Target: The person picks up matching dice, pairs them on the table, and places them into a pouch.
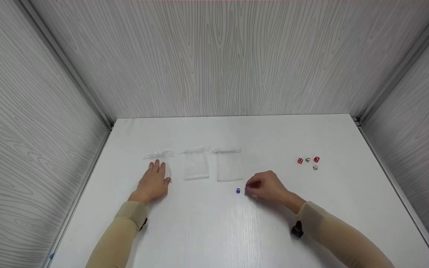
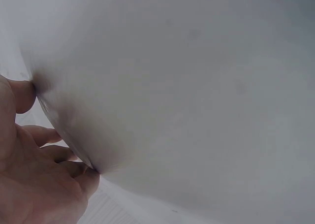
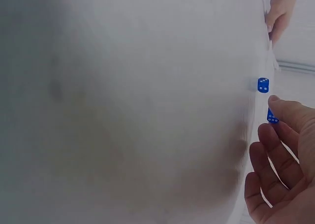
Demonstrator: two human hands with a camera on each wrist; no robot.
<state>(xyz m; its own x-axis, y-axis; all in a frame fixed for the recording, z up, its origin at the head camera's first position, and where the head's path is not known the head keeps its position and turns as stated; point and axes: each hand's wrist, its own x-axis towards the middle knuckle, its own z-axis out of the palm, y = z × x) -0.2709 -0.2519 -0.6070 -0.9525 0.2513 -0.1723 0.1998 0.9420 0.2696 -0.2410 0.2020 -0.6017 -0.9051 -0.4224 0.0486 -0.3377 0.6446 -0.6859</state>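
- Behind your work stands a wood-grain back panel (image 1: 214, 56), meeting the far edge of the white tabletop (image 1: 199, 230) that carries everything.
- Your tan sleeves (image 1: 333, 230) come in from the near side, one toward each side of the row of bags.
- Your left hand (image 1: 154, 184) lies with its fingers extended over the left bag (image 1: 168, 171), covering much of it; it looks to be steadying the bag rather than gripping it.
- Your right hand (image 1: 267, 186) has its thumb and fingers closed in a pinch on a blue die, just off the near right corner of the right bag.
- Beside the left bag, the middle bag (image 1: 196, 165) and the right bag (image 1: 229, 166) lie flat, side by side but apart. You have all three in a row, so that part of the layout seems done; no die shows in the middle or right one, and your hand hides too much of the left one to tell.
- At your right fingertips is the held blue die (image 3: 272, 117); whether it touches the tabletop, you cannot tell.
- Just beside it, the loose blue die (image 1: 238, 190) rests on the tabletop, near the right bag. You seem to be partway through handling this blue pair.
- Well apart to your right, two red dice (image 1: 300, 160) and two pale dice (image 1: 315, 167) sit in a loose cluster; they look like what you have left to handle.
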